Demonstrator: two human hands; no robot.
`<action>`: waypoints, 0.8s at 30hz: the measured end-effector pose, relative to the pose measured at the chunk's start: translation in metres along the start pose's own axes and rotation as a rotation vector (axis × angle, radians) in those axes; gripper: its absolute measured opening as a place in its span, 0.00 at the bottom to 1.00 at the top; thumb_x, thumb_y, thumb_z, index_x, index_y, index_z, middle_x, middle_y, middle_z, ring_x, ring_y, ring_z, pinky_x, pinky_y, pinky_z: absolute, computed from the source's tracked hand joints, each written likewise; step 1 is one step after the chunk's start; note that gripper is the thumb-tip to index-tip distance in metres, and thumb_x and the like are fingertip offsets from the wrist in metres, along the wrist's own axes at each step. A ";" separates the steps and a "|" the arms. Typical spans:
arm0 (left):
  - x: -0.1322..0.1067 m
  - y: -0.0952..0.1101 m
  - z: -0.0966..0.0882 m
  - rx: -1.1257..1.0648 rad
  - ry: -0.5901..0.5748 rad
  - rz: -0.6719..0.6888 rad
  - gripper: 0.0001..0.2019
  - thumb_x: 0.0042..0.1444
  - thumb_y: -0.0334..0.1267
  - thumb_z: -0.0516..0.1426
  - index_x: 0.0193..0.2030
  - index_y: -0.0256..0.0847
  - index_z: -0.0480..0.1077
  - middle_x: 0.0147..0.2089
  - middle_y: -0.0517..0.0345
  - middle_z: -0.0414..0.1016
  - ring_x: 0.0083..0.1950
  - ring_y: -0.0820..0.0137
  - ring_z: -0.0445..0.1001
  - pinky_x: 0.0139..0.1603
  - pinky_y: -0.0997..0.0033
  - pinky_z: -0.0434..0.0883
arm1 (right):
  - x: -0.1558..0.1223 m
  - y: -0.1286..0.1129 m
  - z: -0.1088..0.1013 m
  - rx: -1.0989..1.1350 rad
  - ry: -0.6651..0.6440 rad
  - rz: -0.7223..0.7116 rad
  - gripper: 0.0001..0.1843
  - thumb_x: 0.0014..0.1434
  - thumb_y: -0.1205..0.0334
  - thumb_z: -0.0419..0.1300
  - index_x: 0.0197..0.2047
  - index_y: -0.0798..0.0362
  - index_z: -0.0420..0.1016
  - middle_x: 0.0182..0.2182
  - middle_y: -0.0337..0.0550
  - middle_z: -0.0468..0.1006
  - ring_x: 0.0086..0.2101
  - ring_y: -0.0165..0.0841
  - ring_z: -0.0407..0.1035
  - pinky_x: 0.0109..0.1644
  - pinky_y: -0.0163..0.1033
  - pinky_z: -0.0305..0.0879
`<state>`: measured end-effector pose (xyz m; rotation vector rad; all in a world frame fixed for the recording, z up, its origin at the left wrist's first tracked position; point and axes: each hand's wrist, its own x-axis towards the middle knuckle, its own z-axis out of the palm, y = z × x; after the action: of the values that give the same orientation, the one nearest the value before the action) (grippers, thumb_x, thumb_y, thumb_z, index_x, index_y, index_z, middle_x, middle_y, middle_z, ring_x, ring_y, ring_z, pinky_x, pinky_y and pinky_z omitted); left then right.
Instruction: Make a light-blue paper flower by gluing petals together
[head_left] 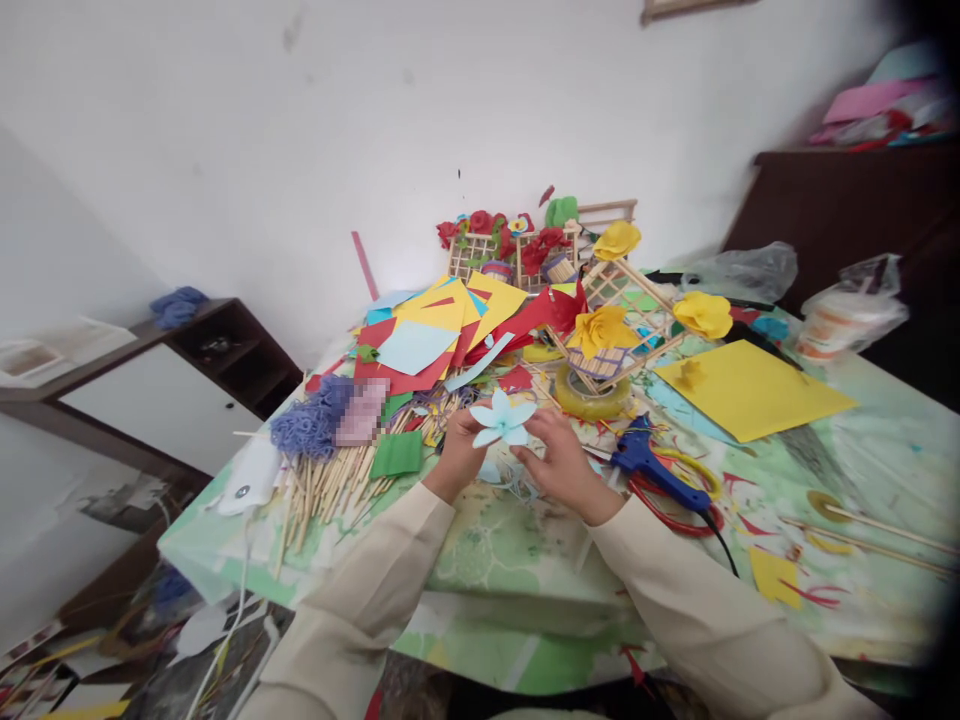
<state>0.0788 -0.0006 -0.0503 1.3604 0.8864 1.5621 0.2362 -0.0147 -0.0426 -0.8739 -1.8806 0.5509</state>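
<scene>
A light blue paper flower (503, 420) with several pointed petals is held up between both hands, above the near middle of the table. My left hand (459, 452) grips its left petals, fingers partly hidden behind the flower. On the other side, my right hand (561, 458) pinches the right petals between thumb and fingers. Light blue paper scraps (517, 482) lie under the flower. To the right of my right hand rests a blue glue gun (660, 465) with a black cord. A folded green paper piece (397, 454) lies left of my left hand.
Bamboo sticks (330, 490) and purple yarn (311, 415) cover the left side. Coloured paper sheets (420, 345) pile up at the back, beside lattice stands bearing yellow flowers (602, 330). A tape roll (592, 395), yellow sheet (754, 390) and bagged cup (825, 325) are farther right.
</scene>
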 end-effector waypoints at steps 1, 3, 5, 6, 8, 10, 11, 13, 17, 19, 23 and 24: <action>-0.002 0.002 0.001 0.009 -0.031 0.030 0.13 0.38 0.44 0.68 0.23 0.38 0.73 0.27 0.59 0.72 0.28 0.72 0.68 0.35 0.68 0.69 | -0.002 -0.001 0.002 -0.072 -0.021 -0.074 0.05 0.55 0.62 0.60 0.36 0.51 0.76 0.40 0.49 0.77 0.42 0.40 0.66 0.47 0.48 0.59; -0.004 0.006 0.002 0.026 -0.110 0.112 0.13 0.39 0.44 0.68 0.23 0.38 0.73 0.27 0.57 0.73 0.30 0.71 0.69 0.37 0.66 0.69 | -0.006 -0.003 0.004 -0.187 -0.006 -0.178 0.06 0.57 0.64 0.57 0.33 0.52 0.76 0.37 0.49 0.77 0.40 0.40 0.65 0.44 0.46 0.59; -0.005 0.011 0.004 0.028 -0.193 0.192 0.13 0.41 0.45 0.68 0.24 0.38 0.74 0.28 0.55 0.73 0.33 0.69 0.71 0.38 0.65 0.69 | -0.009 -0.003 0.004 -0.254 0.040 -0.227 0.08 0.58 0.66 0.55 0.31 0.53 0.75 0.33 0.49 0.76 0.38 0.40 0.65 0.43 0.46 0.58; -0.005 0.013 0.004 0.025 -0.230 0.224 0.13 0.42 0.46 0.67 0.24 0.38 0.74 0.28 0.54 0.74 0.34 0.68 0.71 0.39 0.64 0.69 | -0.009 -0.003 0.004 -0.272 0.054 -0.233 0.08 0.58 0.67 0.55 0.31 0.53 0.75 0.32 0.48 0.75 0.38 0.39 0.65 0.43 0.46 0.58; -0.005 0.017 0.004 0.040 -0.288 0.269 0.13 0.45 0.46 0.65 0.23 0.39 0.74 0.29 0.54 0.73 0.34 0.68 0.71 0.39 0.64 0.68 | -0.010 -0.002 0.002 -0.295 0.061 -0.231 0.09 0.58 0.68 0.54 0.32 0.52 0.75 0.32 0.47 0.75 0.37 0.38 0.65 0.44 0.46 0.58; -0.004 0.020 0.003 0.073 -0.317 0.290 0.13 0.46 0.46 0.65 0.22 0.39 0.73 0.29 0.54 0.73 0.34 0.68 0.71 0.38 0.64 0.68 | -0.009 -0.003 0.000 -0.322 0.048 -0.249 0.10 0.59 0.68 0.53 0.31 0.51 0.75 0.32 0.46 0.76 0.38 0.38 0.65 0.45 0.47 0.57; -0.004 0.021 0.002 0.092 -0.327 0.295 0.13 0.46 0.47 0.65 0.22 0.40 0.73 0.28 0.54 0.73 0.34 0.68 0.71 0.38 0.64 0.68 | -0.009 -0.003 -0.001 -0.335 0.039 -0.268 0.11 0.60 0.68 0.52 0.31 0.51 0.75 0.32 0.46 0.76 0.38 0.38 0.65 0.46 0.47 0.57; -0.003 0.023 0.001 0.123 -0.354 0.308 0.13 0.45 0.47 0.66 0.23 0.40 0.74 0.28 0.54 0.73 0.34 0.67 0.70 0.39 0.62 0.68 | -0.008 -0.002 -0.003 -0.360 0.018 -0.292 0.12 0.61 0.68 0.52 0.32 0.51 0.76 0.33 0.45 0.78 0.40 0.38 0.64 0.46 0.47 0.56; -0.002 0.025 0.001 0.130 -0.374 0.348 0.12 0.46 0.47 0.65 0.24 0.41 0.74 0.28 0.53 0.72 0.35 0.66 0.70 0.40 0.61 0.68 | -0.008 0.001 -0.003 -0.365 -0.004 -0.262 0.13 0.62 0.68 0.52 0.33 0.50 0.76 0.35 0.44 0.79 0.40 0.37 0.64 0.47 0.46 0.55; -0.002 0.025 0.002 0.123 -0.372 0.355 0.11 0.47 0.47 0.65 0.25 0.41 0.75 0.28 0.53 0.73 0.35 0.66 0.70 0.40 0.61 0.68 | -0.009 0.002 -0.002 -0.353 0.001 -0.267 0.12 0.62 0.68 0.52 0.32 0.50 0.75 0.34 0.44 0.78 0.39 0.36 0.63 0.46 0.45 0.55; -0.003 0.022 0.001 0.087 -0.357 0.331 0.11 0.46 0.45 0.65 0.24 0.40 0.74 0.28 0.55 0.72 0.34 0.68 0.70 0.39 0.63 0.68 | -0.010 0.004 0.002 -0.353 0.001 -0.270 0.11 0.61 0.69 0.53 0.31 0.52 0.74 0.32 0.44 0.76 0.37 0.36 0.62 0.44 0.44 0.56; -0.003 0.020 0.000 0.077 -0.344 0.310 0.11 0.46 0.45 0.65 0.23 0.40 0.73 0.28 0.55 0.71 0.34 0.68 0.70 0.38 0.65 0.67 | -0.010 0.003 0.002 -0.353 -0.005 -0.270 0.10 0.60 0.70 0.53 0.31 0.52 0.74 0.31 0.44 0.76 0.37 0.36 0.62 0.43 0.44 0.56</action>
<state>0.0755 -0.0108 -0.0330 1.8236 0.5473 1.4637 0.2378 -0.0206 -0.0515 -0.8199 -2.0933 0.0554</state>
